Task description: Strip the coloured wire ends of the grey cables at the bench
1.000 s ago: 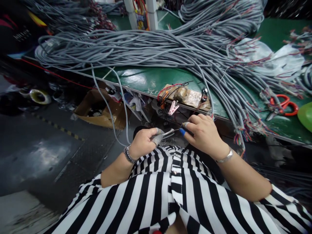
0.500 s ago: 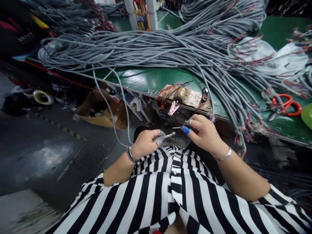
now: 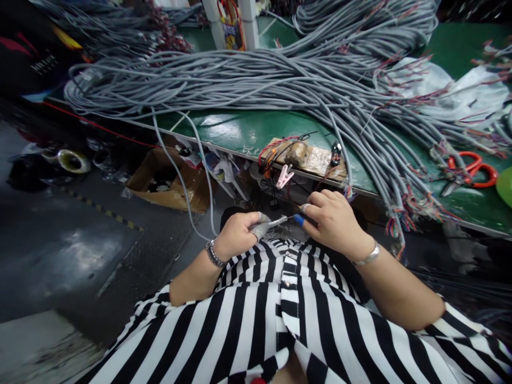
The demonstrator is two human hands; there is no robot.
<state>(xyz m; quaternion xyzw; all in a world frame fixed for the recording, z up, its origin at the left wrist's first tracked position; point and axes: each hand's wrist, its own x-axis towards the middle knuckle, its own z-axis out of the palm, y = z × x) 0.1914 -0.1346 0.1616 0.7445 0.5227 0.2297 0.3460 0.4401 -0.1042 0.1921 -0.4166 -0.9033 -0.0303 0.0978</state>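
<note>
My left hand (image 3: 238,233) is closed in a pinch on the stripped end of a grey cable (image 3: 182,178) that loops down from the bench. Grey finger cots cover its fingertips. My right hand (image 3: 334,221) is closed too, a blue-capped fingertip pinching the thin wire strands (image 3: 280,220) that stick out of the cable end. Both hands meet just below the front edge of the green bench (image 3: 248,133), above my striped shirt.
A big heap of grey cables (image 3: 304,80) covers the bench. A small wooden board with wires and a pink clip (image 3: 285,176) sits at the bench edge. Orange scissors (image 3: 472,170) lie at the right. A cardboard box (image 3: 168,184) stands on the floor at left.
My right hand rose and pulled a little away from the left half a second ago, then came back down so its fingertips meet the wire end again.
</note>
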